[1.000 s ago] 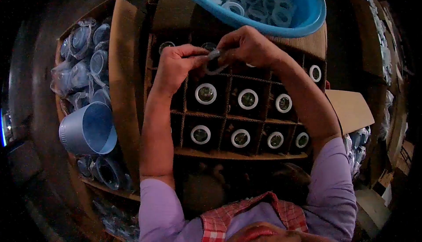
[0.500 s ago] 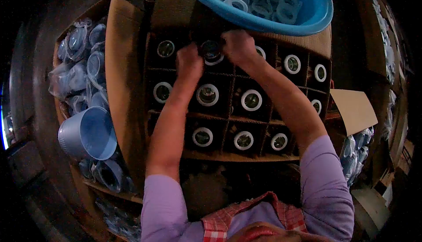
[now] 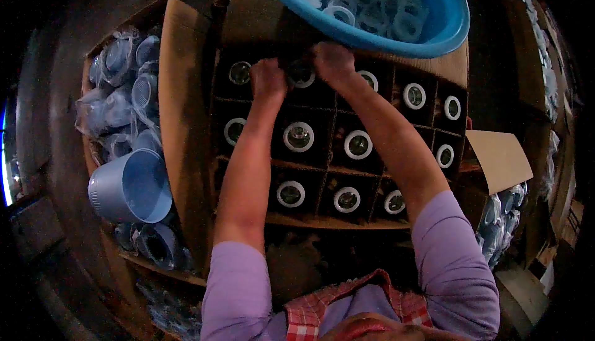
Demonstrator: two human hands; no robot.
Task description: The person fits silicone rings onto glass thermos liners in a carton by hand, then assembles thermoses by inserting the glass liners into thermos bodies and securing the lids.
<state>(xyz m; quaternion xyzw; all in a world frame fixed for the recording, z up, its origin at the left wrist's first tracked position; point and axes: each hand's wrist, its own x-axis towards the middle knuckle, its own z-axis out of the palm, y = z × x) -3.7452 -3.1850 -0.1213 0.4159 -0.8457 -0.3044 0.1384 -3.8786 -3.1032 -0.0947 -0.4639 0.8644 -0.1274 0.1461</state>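
A divided cardboard box (image 3: 310,220) holds several round glass tops, most with a white ring (image 3: 299,137) around them. Over the back row, my left hand (image 3: 269,80) is closed at the left side of one round top (image 3: 302,74). My right hand (image 3: 334,65) is closed and blurred on that top's other side. Whatever lies between the fingers of either hand is too dark and small to name. The top at the back left (image 3: 240,73) shows no clear white ring.
Behind the box, a blue basin (image 3: 365,38) holds many translucent rings. At the left, an open carton (image 3: 180,124) contains plastic-wrapped cups and a grey-blue tub (image 3: 127,189). More wrapped items (image 3: 499,223) sit at the right, beside a cardboard flap (image 3: 501,160).
Both hands had a loose translucent ring pinched between them above the box. They then moved down and apart to either side of a back-row top, where they remain.
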